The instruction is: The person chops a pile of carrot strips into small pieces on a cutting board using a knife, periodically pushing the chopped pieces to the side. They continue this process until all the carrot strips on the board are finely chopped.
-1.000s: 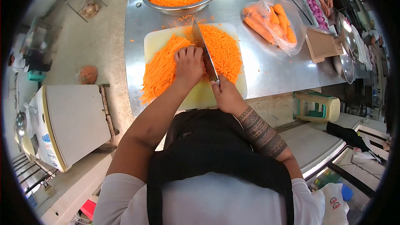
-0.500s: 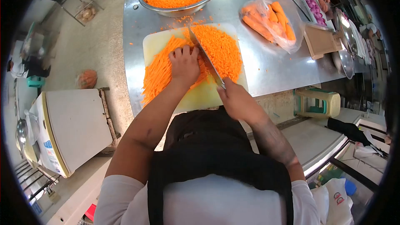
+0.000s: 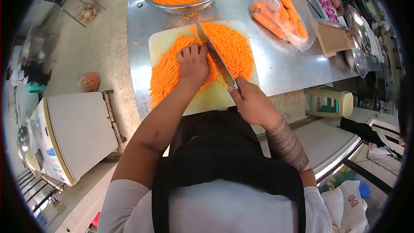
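Centre frame, the right hand grips a long steel-bladed knife; the curled left hand holds thin orange carrot strips.

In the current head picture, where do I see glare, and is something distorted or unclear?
Head view: white glare on the metal table, just right of the steel bowl; head view: black corners, and shapes bending toward the edges; head view: the knife and carrot strips look fairly clear, the far right edge dim and smeared.
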